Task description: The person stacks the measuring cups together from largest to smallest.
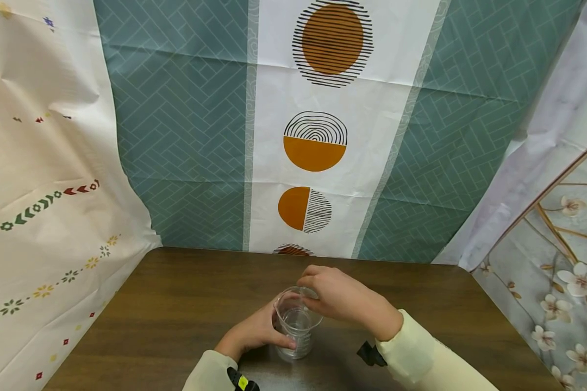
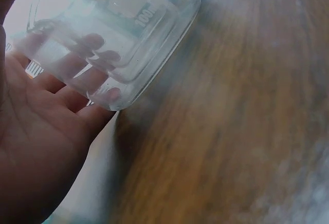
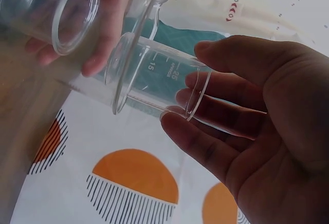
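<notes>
A large clear glass beaker [image 1: 288,347] stands on the wooden table, with my left hand [image 1: 256,330] curled round its side. In the left wrist view those fingers show through the glass [image 2: 136,54], near a 100 ml mark. Another, smaller beaker [image 3: 23,8] sits inside the large one. Above the mouth, my right hand [image 1: 339,296] pinches a small graduated beaker [image 3: 159,75] at its rim between thumb and fingers. Marks 15 and 25 show on its wall. Its base points toward the large beaker's opening and overlaps that rim [image 3: 134,44] in the right wrist view.
The dark brown table [image 1: 186,304] spreads to both sides of the hands. A patterned cloth [image 1: 195,163] hangs along its back edge. More printed cloth hangs at the left [image 1: 44,217] and right [image 1: 557,260].
</notes>
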`<state>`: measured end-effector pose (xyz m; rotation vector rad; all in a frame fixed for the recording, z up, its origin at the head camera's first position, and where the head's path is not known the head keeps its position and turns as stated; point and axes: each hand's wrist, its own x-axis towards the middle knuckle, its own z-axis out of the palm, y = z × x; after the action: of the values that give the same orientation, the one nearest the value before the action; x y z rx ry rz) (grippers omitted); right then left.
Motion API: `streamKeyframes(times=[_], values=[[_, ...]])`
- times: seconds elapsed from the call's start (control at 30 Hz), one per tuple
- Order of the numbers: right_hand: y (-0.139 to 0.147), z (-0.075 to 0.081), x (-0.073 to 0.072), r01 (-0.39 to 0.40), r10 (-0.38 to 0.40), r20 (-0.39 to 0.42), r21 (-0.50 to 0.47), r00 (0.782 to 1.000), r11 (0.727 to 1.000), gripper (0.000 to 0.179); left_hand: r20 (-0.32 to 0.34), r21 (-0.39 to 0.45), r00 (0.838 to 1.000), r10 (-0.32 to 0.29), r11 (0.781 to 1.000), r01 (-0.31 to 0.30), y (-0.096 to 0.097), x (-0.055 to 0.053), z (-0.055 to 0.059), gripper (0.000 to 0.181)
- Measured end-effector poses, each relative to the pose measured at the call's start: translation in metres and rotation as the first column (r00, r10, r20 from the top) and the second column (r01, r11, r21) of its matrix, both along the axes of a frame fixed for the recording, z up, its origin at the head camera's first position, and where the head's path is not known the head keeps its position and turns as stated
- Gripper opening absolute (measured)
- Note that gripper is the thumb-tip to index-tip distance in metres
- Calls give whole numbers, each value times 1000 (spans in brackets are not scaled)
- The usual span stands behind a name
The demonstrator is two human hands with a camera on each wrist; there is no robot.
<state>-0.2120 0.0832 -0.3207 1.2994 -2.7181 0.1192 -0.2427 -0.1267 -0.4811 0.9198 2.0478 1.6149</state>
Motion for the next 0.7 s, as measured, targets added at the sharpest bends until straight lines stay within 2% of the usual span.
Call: streamKeyframes(times=[0.47, 0.7], values=[[-3, -6, 1, -28, 28, 24, -9, 999, 1000, 23, 40, 12, 999, 1, 1000, -2, 0, 1, 2, 92], [-6, -9, 1, -39, 38, 25, 25, 999, 999, 26, 81, 19, 997, 3, 1000, -4, -1, 2, 1, 95]])
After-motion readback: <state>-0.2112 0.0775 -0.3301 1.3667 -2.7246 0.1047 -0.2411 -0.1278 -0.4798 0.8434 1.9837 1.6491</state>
